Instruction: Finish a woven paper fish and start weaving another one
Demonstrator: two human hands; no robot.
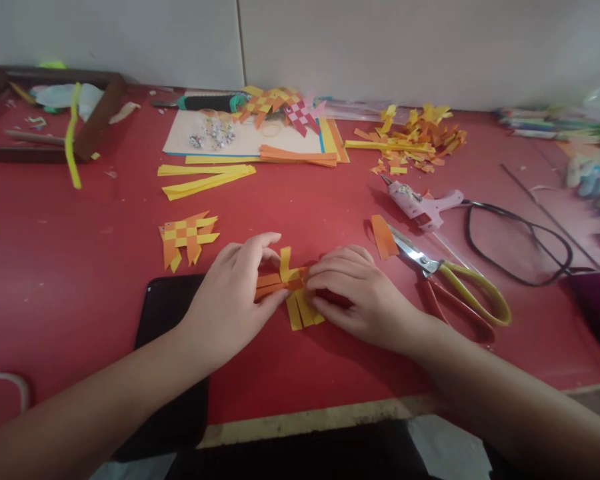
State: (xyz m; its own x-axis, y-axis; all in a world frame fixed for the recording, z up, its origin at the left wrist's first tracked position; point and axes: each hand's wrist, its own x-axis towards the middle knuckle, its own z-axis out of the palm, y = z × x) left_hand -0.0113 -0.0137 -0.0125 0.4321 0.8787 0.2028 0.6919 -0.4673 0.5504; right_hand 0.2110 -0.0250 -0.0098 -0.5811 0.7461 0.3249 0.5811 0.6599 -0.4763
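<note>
Both my hands rest on the red table and work on a weave of orange and yellow paper strips. My left hand pinches the orange strips at the weave's left side. My right hand presses its curled fingers down on the weave's right side. Yellow strip ends stick out above and below between the two hands. A finished woven paper fish in orange and yellow lies to the left, beyond my left hand.
Yellow-handled scissors and an orange paper scrap lie right of my hand. A pink glue gun with black cord, loose yellow strips, paper offcuts, more woven fish and a wooden frame sit farther back. A black tablet lies under my left wrist.
</note>
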